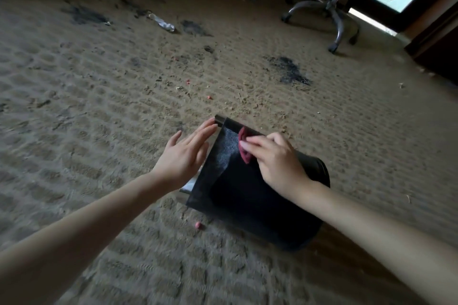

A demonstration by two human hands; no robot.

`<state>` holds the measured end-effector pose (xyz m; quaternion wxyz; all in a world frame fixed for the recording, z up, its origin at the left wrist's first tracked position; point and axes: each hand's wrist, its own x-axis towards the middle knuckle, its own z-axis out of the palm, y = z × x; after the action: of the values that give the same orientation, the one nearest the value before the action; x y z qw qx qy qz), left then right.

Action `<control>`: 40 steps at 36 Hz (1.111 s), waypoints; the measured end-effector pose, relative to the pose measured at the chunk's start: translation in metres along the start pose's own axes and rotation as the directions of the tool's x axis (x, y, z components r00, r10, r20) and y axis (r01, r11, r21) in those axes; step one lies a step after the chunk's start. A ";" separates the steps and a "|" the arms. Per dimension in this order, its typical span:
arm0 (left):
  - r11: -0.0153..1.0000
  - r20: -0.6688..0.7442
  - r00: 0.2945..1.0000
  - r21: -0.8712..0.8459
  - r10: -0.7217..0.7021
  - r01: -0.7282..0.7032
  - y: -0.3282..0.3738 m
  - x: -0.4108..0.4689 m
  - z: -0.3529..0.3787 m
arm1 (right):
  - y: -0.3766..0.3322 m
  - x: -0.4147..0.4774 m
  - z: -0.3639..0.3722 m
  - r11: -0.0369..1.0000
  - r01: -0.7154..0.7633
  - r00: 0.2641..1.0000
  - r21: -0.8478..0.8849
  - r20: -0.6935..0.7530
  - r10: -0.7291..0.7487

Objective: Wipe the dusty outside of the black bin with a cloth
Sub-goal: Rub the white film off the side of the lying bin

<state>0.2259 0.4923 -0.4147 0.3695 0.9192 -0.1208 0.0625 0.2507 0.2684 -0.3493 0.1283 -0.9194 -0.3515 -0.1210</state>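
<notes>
The black bin (250,195) lies on its side on the carpet, rim end toward the upper left. A grey dusty patch shows on its upper side near the rim; the part nearer me looks darker. My right hand (277,161) holds a dark red cloth (244,146) against the bin's side, fingers curled over it, and the cloth is mostly hidden under the hand. My left hand (186,153) is at the bin's rim end with straight fingers, fingertips at the rim corner.
The beige carpet (99,106) is littered with dark stains, crumbs, small pink bits and crumpled paper (162,23). An office chair base (327,15) stands at the back right. A dark wooden edge (436,42) runs along the far right.
</notes>
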 end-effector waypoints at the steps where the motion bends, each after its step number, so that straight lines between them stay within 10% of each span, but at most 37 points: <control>1: 1.000 -0.003 1.000 -0.002 -0.005 0.005 0.001 0.000 0.000 | -0.004 -0.010 -0.004 0.996 0.082 0.996 -0.027 0.034 -0.081; 8: 1.000 -0.039 0.999 0.005 0.005 -0.005 0.003 0.001 0.001 | -0.008 -0.016 -0.022 0.773 0.626 0.766 -0.104 0.272 -0.583; 13: 1.000 -0.050 0.999 0.010 0.017 -0.016 0.001 0.000 0.002 | 0.016 0.051 -0.019 0.972 0.208 0.977 -0.110 0.073 -0.201; 18: 1.000 -0.033 0.999 0.008 0.004 -0.004 0.002 0.001 0.000 | 0.008 0.055 0.015 0.993 -0.119 0.988 0.015 0.101 0.116; 31: 0.999 -0.039 0.999 0.022 0.032 -0.031 0.000 -0.002 0.000 | 0.000 0.003 -0.027 0.797 0.560 0.820 -0.224 0.289 -0.495; 36: 1.000 -0.038 0.999 -0.007 0.023 -0.023 -0.001 -0.002 0.002 | 0.016 0.061 -0.031 0.987 0.109 0.991 -0.121 0.093 -0.098; 40: 1.000 -0.004 1.000 0.002 0.004 -0.004 -0.002 0.001 0.001 | 0.015 0.082 -0.006 0.986 -0.146 0.925 -0.081 0.342 0.165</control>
<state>0.2276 0.4925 -0.4159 0.3686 0.9193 -0.1217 0.0649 0.3196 0.3062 -0.3202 0.0485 -0.9544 -0.2912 0.0444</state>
